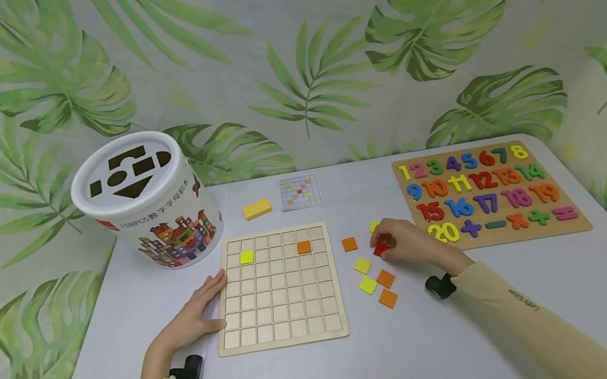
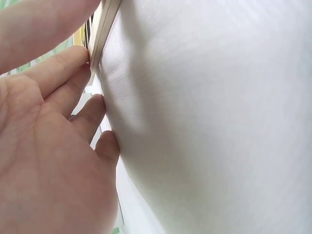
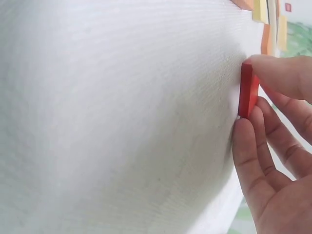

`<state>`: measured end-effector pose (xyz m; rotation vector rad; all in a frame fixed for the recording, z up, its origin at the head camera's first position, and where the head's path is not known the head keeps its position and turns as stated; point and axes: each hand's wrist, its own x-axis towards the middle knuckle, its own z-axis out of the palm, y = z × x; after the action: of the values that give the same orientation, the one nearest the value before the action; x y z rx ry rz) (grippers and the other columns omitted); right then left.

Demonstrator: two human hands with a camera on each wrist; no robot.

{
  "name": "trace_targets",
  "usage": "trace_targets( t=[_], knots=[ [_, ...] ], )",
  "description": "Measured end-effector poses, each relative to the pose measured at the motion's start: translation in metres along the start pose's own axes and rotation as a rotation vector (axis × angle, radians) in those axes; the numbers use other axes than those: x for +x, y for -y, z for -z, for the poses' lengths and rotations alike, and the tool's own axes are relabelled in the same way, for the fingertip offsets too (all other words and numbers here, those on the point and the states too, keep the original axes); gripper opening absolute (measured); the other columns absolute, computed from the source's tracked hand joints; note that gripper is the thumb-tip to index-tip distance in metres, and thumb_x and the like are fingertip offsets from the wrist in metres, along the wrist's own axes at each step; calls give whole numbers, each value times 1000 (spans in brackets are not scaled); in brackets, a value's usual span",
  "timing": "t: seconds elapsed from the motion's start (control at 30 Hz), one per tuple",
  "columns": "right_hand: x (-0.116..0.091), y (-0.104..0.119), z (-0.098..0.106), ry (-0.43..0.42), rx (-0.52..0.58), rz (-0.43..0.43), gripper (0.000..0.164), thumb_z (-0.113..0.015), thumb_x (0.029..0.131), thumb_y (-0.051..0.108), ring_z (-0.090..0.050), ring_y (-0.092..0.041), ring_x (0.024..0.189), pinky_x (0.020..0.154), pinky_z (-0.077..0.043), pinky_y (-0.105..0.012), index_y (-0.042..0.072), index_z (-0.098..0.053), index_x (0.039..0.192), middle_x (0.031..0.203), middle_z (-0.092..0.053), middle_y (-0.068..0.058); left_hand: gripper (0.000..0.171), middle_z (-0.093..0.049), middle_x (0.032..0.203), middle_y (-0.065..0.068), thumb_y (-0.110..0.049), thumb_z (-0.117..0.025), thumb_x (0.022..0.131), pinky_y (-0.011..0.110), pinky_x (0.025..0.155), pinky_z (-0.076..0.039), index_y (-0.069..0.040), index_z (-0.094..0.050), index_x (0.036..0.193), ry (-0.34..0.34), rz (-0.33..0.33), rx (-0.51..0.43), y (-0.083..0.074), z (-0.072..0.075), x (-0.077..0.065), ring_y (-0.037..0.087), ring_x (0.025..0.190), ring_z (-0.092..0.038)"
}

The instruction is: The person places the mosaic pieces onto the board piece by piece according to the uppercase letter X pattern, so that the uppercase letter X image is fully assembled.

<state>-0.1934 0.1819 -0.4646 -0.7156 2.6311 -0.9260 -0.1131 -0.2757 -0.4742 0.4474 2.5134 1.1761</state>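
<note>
A wooden grid board lies on the table, with one yellow tile and one orange tile in its upper cells. My left hand rests against the board's left edge, fingers extended and thumb near the lower side; in the left wrist view its fingertips touch the rim. Right of the board, my right hand pinches a red square tile between thumb and fingers, low at the tabletop. Beside that hand lie several loose tiles, among them a yellow one and an orange one.
A white block bucket with a cut-out lid stands at the back left. Behind the board are a yellow block and a small pattern card. A wooden number puzzle lies at the back right, near my right forearm.
</note>
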Motion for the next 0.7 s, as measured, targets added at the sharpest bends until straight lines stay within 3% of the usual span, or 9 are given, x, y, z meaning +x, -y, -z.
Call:
trace_targets(
  t=[0.17, 0.4, 0.7],
  knots=[
    [2, 1, 1, -36, -9, -40, 21, -71, 79, -4, -53, -20, 83, 75, -52, -32, 5, -64, 97, 92, -58, -3, 83, -13, 157, 18, -4, -72, 77, 59, 111, 3, 5, -28, 147, 2, -11, 3, 1, 0, 0, 42, 142, 1],
    [13, 3, 8, -172, 28, -146, 19, -69, 83, 1, -54, -26, 86, 76, -52, -36, 1, -63, 101, 94, -56, -10, 83, -13, 157, 19, -5, -72, 77, 60, 111, 3, 5, -28, 147, -2, -13, 7, 1, 1, 0, 43, 142, 0],
    [31, -2, 8, -122, -36, -200, 19, -69, 82, 3, -51, -25, 86, 77, -49, -36, 4, -62, 99, 93, -56, -9, 83, -14, 156, 22, -6, -73, 77, 61, 111, 2, 7, -29, 145, -6, -20, -35, -6, 2, -1, 46, 141, -1]
  ],
)
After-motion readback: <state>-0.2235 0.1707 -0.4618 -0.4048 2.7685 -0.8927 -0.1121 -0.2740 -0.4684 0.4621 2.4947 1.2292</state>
